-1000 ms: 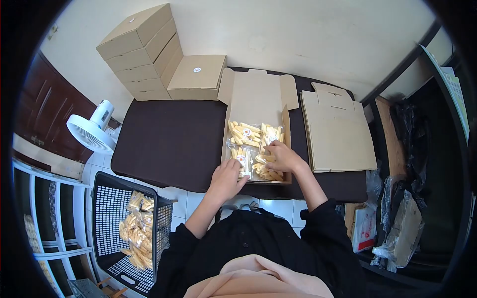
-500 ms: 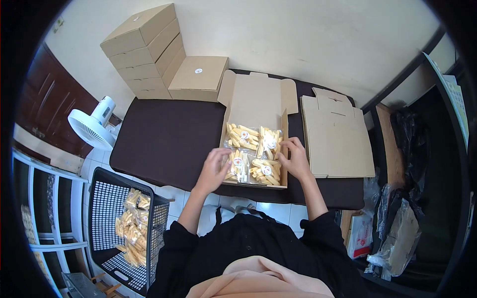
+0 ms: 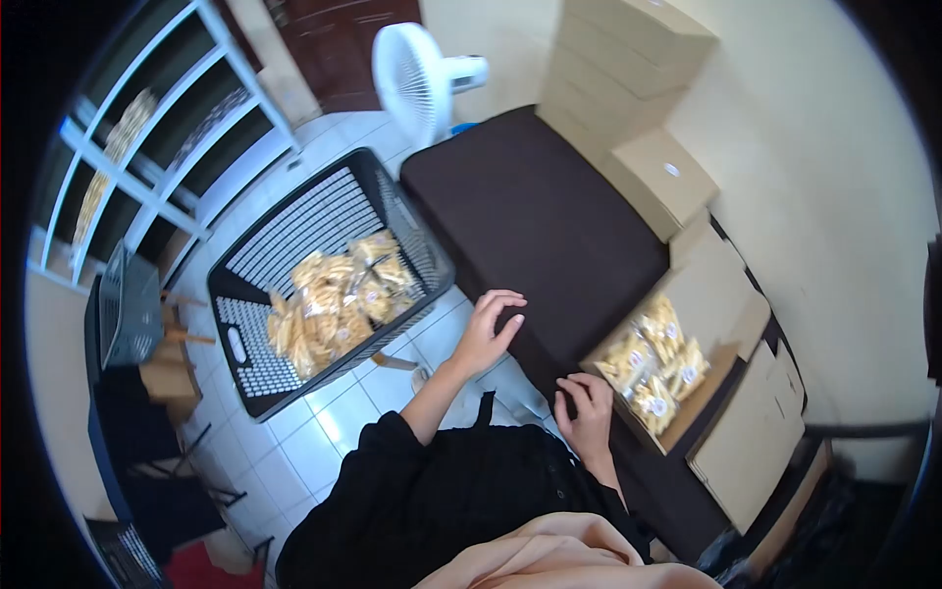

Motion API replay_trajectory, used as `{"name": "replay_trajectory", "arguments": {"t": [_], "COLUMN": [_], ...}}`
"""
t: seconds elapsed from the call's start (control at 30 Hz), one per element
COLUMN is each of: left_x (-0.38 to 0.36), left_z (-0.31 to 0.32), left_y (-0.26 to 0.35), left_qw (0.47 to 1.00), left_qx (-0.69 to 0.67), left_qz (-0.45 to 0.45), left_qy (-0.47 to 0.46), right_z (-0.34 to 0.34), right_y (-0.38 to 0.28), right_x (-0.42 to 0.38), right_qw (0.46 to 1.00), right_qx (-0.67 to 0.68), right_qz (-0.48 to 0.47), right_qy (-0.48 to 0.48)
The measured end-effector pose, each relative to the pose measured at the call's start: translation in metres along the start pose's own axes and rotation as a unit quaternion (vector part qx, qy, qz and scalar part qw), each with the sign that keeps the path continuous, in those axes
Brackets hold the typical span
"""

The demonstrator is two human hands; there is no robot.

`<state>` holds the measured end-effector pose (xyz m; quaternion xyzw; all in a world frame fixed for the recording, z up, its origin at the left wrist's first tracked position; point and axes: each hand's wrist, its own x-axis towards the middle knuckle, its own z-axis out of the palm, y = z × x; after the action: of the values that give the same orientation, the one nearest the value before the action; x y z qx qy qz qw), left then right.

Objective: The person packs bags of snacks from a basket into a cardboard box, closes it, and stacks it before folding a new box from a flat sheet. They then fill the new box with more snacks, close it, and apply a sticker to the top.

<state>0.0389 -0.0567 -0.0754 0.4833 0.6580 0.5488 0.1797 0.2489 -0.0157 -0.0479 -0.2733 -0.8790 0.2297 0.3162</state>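
Note:
My left hand (image 3: 490, 332) hovers over the front edge of the dark-covered table (image 3: 549, 245), fingers bent and thumb apart, holding nothing. Close to the near corner of the open cardboard box (image 3: 708, 398) is my right hand (image 3: 587, 412), its fingers loosely curled and spread, also with nothing in it. Inside the box lie several clear bags of pale yellow stick snacks (image 3: 659, 329) with round white labels. To the left, a black plastic basket (image 3: 339, 383) on the floor side of the table contains a heap of similar snack bags (image 3: 339, 304).
Closed boxes (image 3: 618, 79) are stacked at the table's far end by the wall, with a single box (image 3: 667, 182) beside them. Flat cardboard (image 3: 751, 437) lies past the open box. A white fan (image 3: 417, 83) stands behind the basket; white shelves (image 3: 201, 128) are at far left.
The view has swung left toward the basket. Both hands have come away from the snack bags in the box, the left one moving toward the basket side.

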Motion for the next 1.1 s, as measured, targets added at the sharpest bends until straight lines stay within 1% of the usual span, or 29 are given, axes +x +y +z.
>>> {"name": "replay_trajectory", "arguments": {"t": [0.03,0.07,0.17,0.23,0.27,0.3,0.33,0.37,0.4,0.43,0.5,0.53,0.57,0.6,0.63,0.67,0.7,0.73,0.8,0.83,0.9,0.93,0.97,1.03,1.07,1.1], "left_x": [-0.005,-0.014,-0.052,-0.087,-0.106,-0.125,-0.149,-0.166,-0.179,-0.193,-0.220,-0.219,-0.224,-0.227,-0.230,-0.231,-0.228,-0.220,-0.216,-0.217,-0.210,-0.203,-0.199,-0.199,-0.198,-0.198], "left_z": [-0.024,-0.050,-0.133,-0.192,-0.218,-0.245,-0.269,-0.291,-0.312,-0.329,-0.354,-0.362,-0.369,-0.370,-0.371,-0.368,-0.363,-0.360,-0.345,-0.337,-0.322,-0.320,-0.320,-0.322,-0.324,-0.325], "left_y": [-0.006,-0.012,-0.048,-0.064,-0.076,-0.081,-0.094,-0.097,-0.093,-0.095,-0.108,-0.103,-0.104,-0.108,-0.111,-0.112,-0.112,-0.107,-0.110,-0.114,-0.113,-0.109,-0.105,-0.107,-0.106,-0.108], "left_qw": [0.999,0.996,0.975,0.950,0.930,0.910,0.890,0.871,0.857,0.841,0.820,0.813,0.809,0.809,0.811,0.816,0.820,0.829,0.848,0.866,0.877,0.885,0.893,0.897,0.894,0.894], "left_qx": [0.018,0.029,0.048,0.117,0.137,0.187,0.187,0.210,0.277,0.285,0.247,0.232,0.197,0.198,0.200,0.196,0.193,0.185,0.149,0.166,0.160,0.171,0.181,0.179,0.164,0.165], "left_qz": [0.014,-0.023,-0.079,-0.106,-0.142,-0.163,-0.203,-0.221,-0.218,-0.242,-0.286,-0.298,-0.327,-0.318,-0.310,-0.316,-0.322,-0.334,-0.347,-0.330,-0.336,-0.330,-0.325,-0.325,-0.326,-0.327], "left_qy": [0.041,0.077,0.203,0.270,0.311,0.333,0.363,0.385,0.376,0.390,0.430,0.444,0.448,0.452,0.453,0.442,0.432,0.410,0.371,0.336,0.305,0.282,0.255,0.241,0.259,0.259], "right_z": [0.014,0.030,0.078,0.114,0.133,0.154,0.176,0.198,0.221,0.246,0.298,0.326,0.357,0.386,0.413,0.440,0.465,0.486,0.516,0.523,0.535,0.541,0.547,0.555,0.570,0.568], "right_y": [-0.011,-0.021,-0.054,-0.076,-0.087,-0.097,-0.107,-0.117,-0.126,-0.133,-0.143,-0.143,-0.136,-0.126,-0.115,-0.104,-0.095,-0.085,-0.071,-0.075,-0.085,-0.090,-0.095,-0.103,-0.094,-0.097], "right_x": [0.007,0.014,0.040,0.060,0.072,0.085,0.097,0.110,0.122,0.131,0.144,0.143,0.142,0.140,0.136,0.129,0.122,0.115,0.098,0.091,0.077,0.073,0.067,0.060,0.044,0.044], "right_qw": [0.999,0.997,0.987,0.979,0.975,0.973,0.969,0.966,0.959,0.956,0.937,0.934,0.935,0.936,0.935,0.914,0.882,0.880,0.841,0.836,0.829,0.827,0.822,0.817,0.851,0.851], "right_qx": [0.013,0.035,0.071,0.103,0.112,0.113,0.126,0.140,0.162,0.163,0.192,0.193,0.159,0.123,0.122,0.101,0.078,0.079,0.023,0.023,0.082,0.020,0.022,0.031,0.102,0.103], "right_qz": [-0.020,-0.040,-0.081,-0.111,-0.121,-0.127,-0.124,-0.120,-0.109,-0.113,-0.062,-0.064,-0.058,-0.050,-0.047,0.036,0.117,0.120,0.207,0.206,0.275,0.236,0.237,0.345,0.325,0.325], "right_qy": [-0.035,-0.058,-0.115,-0.135,-0.150,-0.159,-0.170,-0.182,-0.205,-0.216,-0.285,-0.295,-0.311,-0.325,-0.329,-0.391,-0.449,-0.453,-0.499,-0.508,-0.480,-0.511,-0.517,-0.460,-0.399,-0.400]}}
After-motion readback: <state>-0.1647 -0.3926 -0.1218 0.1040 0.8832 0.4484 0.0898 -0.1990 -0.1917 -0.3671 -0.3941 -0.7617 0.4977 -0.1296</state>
